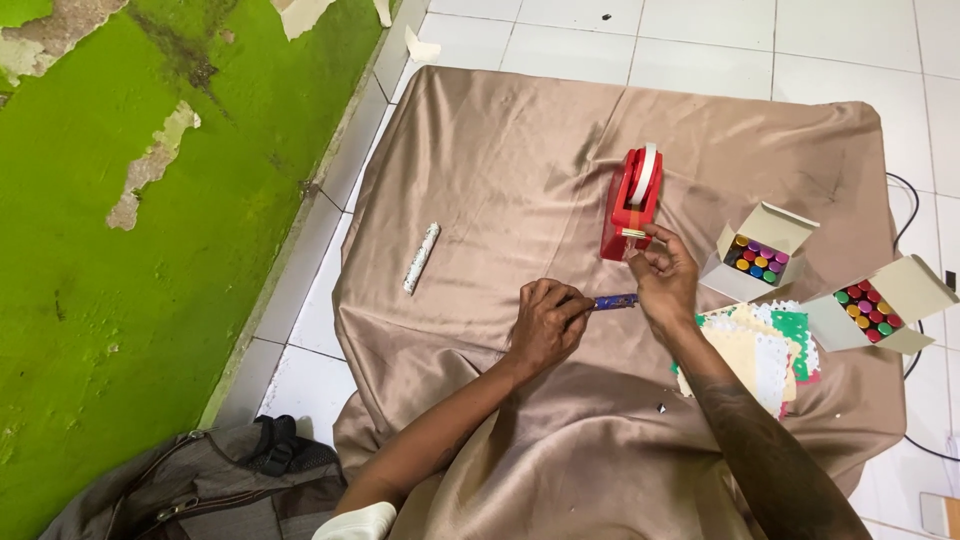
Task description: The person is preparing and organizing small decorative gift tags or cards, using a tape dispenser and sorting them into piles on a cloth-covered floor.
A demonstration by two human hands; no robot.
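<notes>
- The left hand (pixel 545 325) is closed around one end of a small blue tube (pixel 615 300), holding it level just above the tan cloth (pixel 500 180) spread on the tiled floor (pixel 700 40).
- The right hand (pixel 662 280) holds the tube's other end, with its fingertips pinched together up at the front of the red tape dispenser (pixel 630 205); whether they grip tape, I cannot tell.
- The dispenser stands upright on the cloth, touching the right hand.
- A white patterned tube (pixel 421 257) lies well apart to the left.
- A stack of lacy paper sheets (pixel 765 350) sits just beside the right forearm.
- Two open boxes of coloured little bottles (pixel 757 258) (pixel 868 310) lie beyond it.
- A grey bag (pixel 200 485) rests near the green wall (pixel 120 250).
</notes>
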